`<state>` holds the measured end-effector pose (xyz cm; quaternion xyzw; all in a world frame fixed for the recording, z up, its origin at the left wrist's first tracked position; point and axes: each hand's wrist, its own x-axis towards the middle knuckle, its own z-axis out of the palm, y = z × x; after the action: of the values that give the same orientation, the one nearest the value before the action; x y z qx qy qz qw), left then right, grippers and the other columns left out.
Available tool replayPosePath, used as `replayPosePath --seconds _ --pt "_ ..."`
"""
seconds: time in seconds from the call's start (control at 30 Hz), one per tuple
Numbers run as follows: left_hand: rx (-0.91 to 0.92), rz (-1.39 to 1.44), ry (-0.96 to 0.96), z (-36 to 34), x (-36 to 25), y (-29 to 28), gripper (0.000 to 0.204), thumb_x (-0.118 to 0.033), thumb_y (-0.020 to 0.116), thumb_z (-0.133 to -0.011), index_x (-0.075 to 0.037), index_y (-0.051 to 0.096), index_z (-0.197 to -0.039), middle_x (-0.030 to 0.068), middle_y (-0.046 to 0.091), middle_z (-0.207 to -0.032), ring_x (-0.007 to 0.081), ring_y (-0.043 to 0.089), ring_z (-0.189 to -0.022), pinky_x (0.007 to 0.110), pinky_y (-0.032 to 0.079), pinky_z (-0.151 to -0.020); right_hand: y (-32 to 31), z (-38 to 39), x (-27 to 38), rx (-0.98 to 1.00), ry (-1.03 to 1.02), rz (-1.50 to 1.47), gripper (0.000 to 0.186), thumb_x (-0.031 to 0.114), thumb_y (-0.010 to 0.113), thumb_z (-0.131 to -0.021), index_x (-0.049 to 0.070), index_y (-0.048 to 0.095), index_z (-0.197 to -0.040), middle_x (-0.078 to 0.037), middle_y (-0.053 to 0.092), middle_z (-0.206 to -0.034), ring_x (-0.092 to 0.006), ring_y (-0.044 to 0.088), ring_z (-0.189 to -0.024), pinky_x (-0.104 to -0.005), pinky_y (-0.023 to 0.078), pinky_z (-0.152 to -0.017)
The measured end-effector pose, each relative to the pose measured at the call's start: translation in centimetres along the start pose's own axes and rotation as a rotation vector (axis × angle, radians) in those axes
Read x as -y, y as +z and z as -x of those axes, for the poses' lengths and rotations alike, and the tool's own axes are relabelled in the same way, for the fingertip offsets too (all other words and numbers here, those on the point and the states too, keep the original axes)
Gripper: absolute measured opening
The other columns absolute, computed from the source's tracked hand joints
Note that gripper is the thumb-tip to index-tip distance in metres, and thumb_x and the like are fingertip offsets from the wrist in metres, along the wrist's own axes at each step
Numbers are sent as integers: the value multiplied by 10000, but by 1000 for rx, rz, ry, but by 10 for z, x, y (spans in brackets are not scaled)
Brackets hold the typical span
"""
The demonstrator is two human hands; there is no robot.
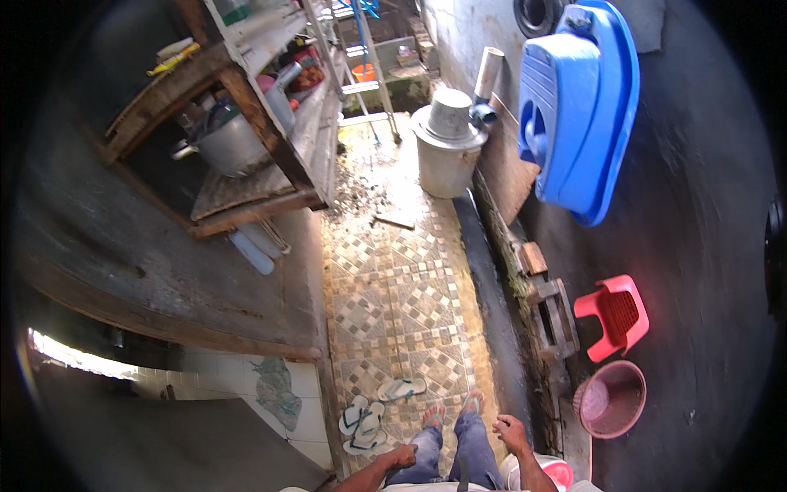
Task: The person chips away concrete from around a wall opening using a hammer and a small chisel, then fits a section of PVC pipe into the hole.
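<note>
The left hand is by the left thigh of the blue jeans, its fingers curled in; at this size I cannot tell whether they close on anything or touch the cloth. The right hand is held out to the right of the other leg, half open with fingers loosely bent, and nothing shows in it. Nearest below that hand, partly behind its forearm, is a red and white bucket. Just left of the left hand, white flip-flops lie on the patterned tile floor, with another pair a little ahead of it. To the right hand's right is a pink basket, tilted, and farther ahead on that side a red stool. Well ahead of both hands is a lidded pale bin with a metal pot upturned on top. A large blue tub leans far ahead of the right hand.
</note>
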<state>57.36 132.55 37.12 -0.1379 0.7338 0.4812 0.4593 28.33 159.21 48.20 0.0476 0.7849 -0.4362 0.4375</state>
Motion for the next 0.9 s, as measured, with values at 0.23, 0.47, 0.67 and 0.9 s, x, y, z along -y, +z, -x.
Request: replayPosePath --seconds 0.23,0.47,0.67,0.9 --pt "46 552 -278 56 -31 -135 738 -182 623 -797 -157 523 -1528 98 740 -1177 279 696 -969 531 556 -780 -38 -48 -11 94 85 399 198 174 674 -904 16 778 -844 -70 723 -713 -161 681 -645 -326 533 -583" --pt "-236 318 -325 33 -53 -245 567 -193 644 -822 -55 658 -1372 141 747 -1215 262 713 -1072 407 536 -962 -83 -168 96 48 84 374 208 213 708 -847 18 776 -825 -91 742 -726 -183 719 -696 -353 564 -654" --pt "-749 650 -130 -2 -79 -309 579 -261 688 -838 27 663 -1340 207 738 -1231 266 713 -1105 372 536 -973 -79 -314 231 105 -250 343 171 148 666 -922 43 733 -804 -34 645 -647 -125 583 -519 -304 433 -455" --pt "-852 825 -206 -19 -91 -367 499 -271 734 -865 18 709 -1271 140 762 -1148 226 713 -1027 362 554 -908 -15 -423 471 162 -404 210 197 97 689 -906 -3 707 -1074 -52 694 -839 -126 654 -695 -288 487 -549"
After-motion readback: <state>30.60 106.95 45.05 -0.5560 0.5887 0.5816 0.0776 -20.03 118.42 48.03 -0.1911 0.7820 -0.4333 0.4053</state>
